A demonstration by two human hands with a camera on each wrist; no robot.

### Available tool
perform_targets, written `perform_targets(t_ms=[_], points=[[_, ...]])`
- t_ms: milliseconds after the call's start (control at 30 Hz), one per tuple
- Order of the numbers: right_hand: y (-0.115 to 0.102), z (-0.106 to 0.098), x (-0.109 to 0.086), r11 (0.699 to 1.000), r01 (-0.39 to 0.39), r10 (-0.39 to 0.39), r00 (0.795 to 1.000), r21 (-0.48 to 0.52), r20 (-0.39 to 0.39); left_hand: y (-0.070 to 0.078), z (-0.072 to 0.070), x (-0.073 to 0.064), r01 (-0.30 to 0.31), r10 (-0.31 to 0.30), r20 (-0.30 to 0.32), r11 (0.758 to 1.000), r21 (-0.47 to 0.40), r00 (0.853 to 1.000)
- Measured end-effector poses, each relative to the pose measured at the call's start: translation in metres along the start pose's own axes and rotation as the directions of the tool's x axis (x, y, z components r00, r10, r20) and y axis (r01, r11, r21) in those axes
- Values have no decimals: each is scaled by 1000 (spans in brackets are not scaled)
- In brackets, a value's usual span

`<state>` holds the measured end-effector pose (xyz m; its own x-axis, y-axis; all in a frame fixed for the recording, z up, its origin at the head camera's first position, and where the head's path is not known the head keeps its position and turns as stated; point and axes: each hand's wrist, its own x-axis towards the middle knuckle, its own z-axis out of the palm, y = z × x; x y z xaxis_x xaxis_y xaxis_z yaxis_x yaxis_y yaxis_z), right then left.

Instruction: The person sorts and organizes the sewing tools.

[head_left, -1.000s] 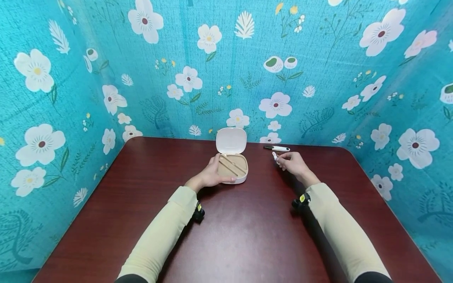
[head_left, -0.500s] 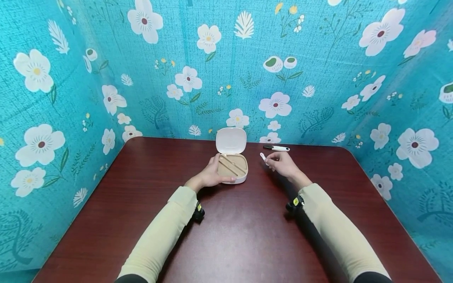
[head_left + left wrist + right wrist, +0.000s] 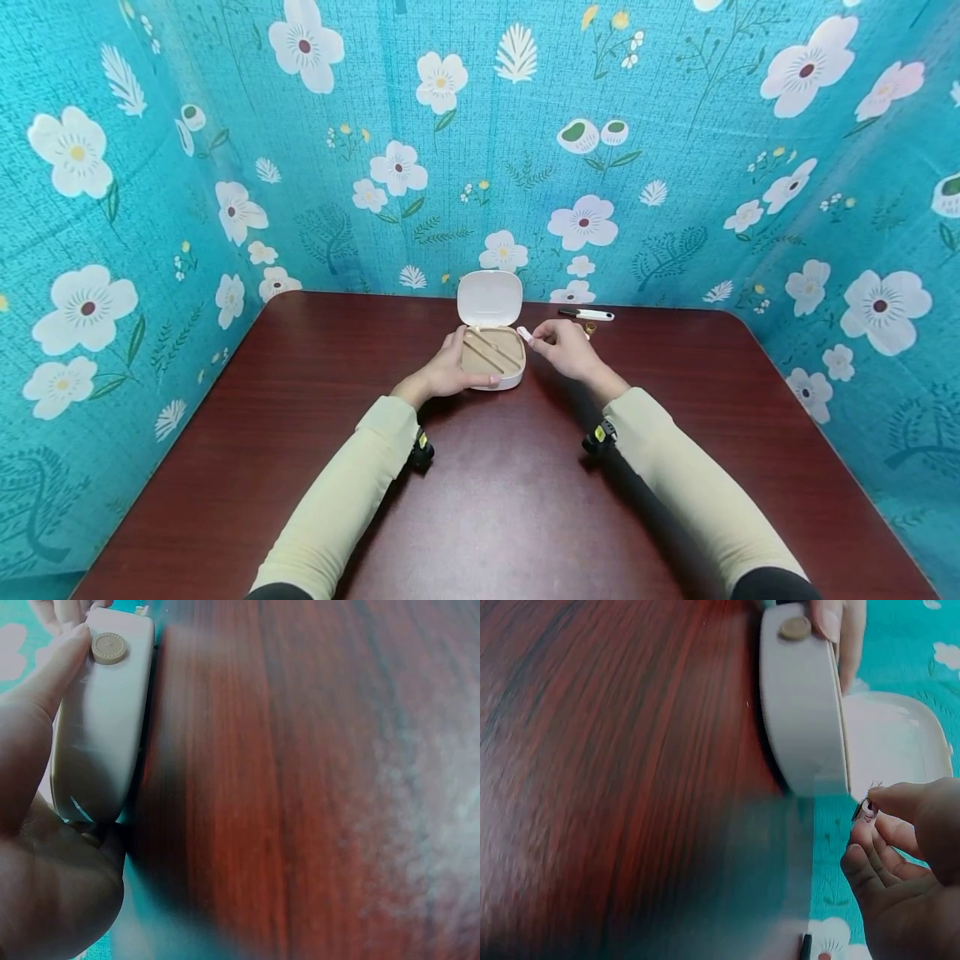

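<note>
A small white jewelry box (image 3: 512,382) stands on the table with its lid (image 3: 490,298) raised. Tan dividers cross its beige inside. My left hand (image 3: 444,368) grips the box from its left side, the thumb along the front wall near a round tan button (image 3: 109,648). Between thumb and fingertips my right hand (image 3: 572,348) pinches a small, white, narrow item (image 3: 524,333) at the box's right rim. In the right wrist view this item (image 3: 868,811) shows dark marks, and the fingers cover most of it; its kind is unclear.
Behind my right hand lies a slim black-and-white tool (image 3: 587,314). A small gold ring-like thing (image 3: 590,327) is close by it, partly hidden by the hand. The dark red table (image 3: 495,500) ends at a blue flowered cloth (image 3: 480,167).
My right hand has moved left with the white item, from near the black-and-white tool to the box's right rim, uncovering the gold thing. The left hand and box have stayed put.
</note>
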<state>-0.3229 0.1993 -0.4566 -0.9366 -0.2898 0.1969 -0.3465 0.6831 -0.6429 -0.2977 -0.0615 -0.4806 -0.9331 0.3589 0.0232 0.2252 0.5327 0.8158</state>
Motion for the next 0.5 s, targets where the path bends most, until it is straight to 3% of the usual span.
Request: perform_targets(t_ms=[300, 500], points=[[-19, 17, 10, 990, 87, -87, 996, -108, 6, -6, 1, 4, 5, -5, 15, 1000, 20, 1000], [-31, 23, 11, 964, 105, -106, 994, -245, 10, -9, 2, 6, -1, 0, 18, 999, 36, 1000]])
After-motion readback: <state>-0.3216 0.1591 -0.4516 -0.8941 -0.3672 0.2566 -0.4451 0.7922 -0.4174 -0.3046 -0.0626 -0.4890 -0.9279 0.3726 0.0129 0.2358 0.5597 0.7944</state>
